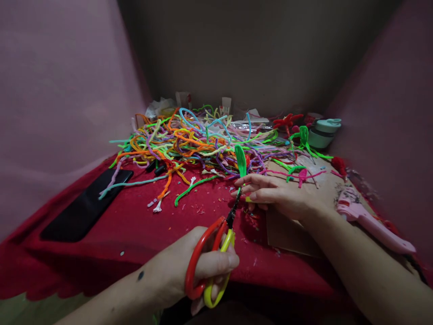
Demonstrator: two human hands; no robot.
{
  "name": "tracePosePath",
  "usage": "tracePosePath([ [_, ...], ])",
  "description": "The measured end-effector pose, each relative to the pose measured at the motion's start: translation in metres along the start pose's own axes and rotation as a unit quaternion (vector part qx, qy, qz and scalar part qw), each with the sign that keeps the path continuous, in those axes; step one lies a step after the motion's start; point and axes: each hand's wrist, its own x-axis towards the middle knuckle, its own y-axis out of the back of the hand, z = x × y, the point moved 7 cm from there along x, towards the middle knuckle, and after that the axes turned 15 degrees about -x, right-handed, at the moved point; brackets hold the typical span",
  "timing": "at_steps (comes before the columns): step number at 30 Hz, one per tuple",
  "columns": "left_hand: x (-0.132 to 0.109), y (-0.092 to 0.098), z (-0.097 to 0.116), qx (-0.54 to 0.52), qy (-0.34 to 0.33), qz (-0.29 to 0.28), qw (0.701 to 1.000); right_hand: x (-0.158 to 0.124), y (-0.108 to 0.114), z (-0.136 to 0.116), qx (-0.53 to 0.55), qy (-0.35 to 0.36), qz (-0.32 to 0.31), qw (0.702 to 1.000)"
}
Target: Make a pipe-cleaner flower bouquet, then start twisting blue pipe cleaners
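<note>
My left hand (213, 266) is closed around a pair of scissors (221, 241) with one red and one yellow handle loop. Their dark blades point up and away, close to the fingers of my right hand (279, 194). Between those right fingers is a bright green pipe-cleaner leaf (240, 161), standing upright with its lower end at the blade tips. A small yellow piece (248, 199) shows by the same fingertips; its kind is unclear. Whether the blades touch the leaf's stem cannot be made out.
A tangled heap of colourful pipe cleaners (189, 140) spreads across the back of the red cloth (135, 257). A black phone (86, 207) lies left. Right are cardboard (291, 237), a pink glue gun (375, 225), a mint cup (323, 133) and a red pipe-cleaner flower (287, 121).
</note>
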Motion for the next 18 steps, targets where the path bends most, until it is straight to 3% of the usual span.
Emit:
tracePosePath([
  [4, -0.001, 0.002, 0.000, 0.019, -0.023, 0.016, 0.999, 0.000, -0.001, 0.000, 0.002, 0.004, -0.011, 1.000],
  [8, -0.011, -0.002, 0.006, 0.082, 0.026, 0.007, 0.996, 0.000, -0.001, 0.001, -0.006, 0.000, -0.005, 1.000],
  [10, -0.019, 0.006, 0.016, 0.130, 0.045, 0.053, 0.989, 0.000, -0.001, 0.002, -0.003, 0.001, -0.006, 1.000],
  [12, -0.026, 0.026, 0.036, 0.218, 0.002, 0.142, 0.966, 0.000, 0.000, 0.003, 0.005, 0.002, -0.007, 1.000],
  [14, -0.035, 0.049, 0.062, 0.357, -0.070, 0.234, 0.901, -0.001, 0.000, 0.003, 0.013, 0.002, -0.008, 1.000],
  [17, -0.047, 0.085, 0.090, 0.577, -0.098, 0.366, 0.724, -0.001, 0.001, 0.002, 0.026, 0.003, -0.012, 1.000],
  [18, -0.049, 0.093, 0.095, 0.618, -0.098, 0.385, 0.678, -0.001, 0.001, 0.002, 0.032, 0.003, -0.015, 0.999],
])
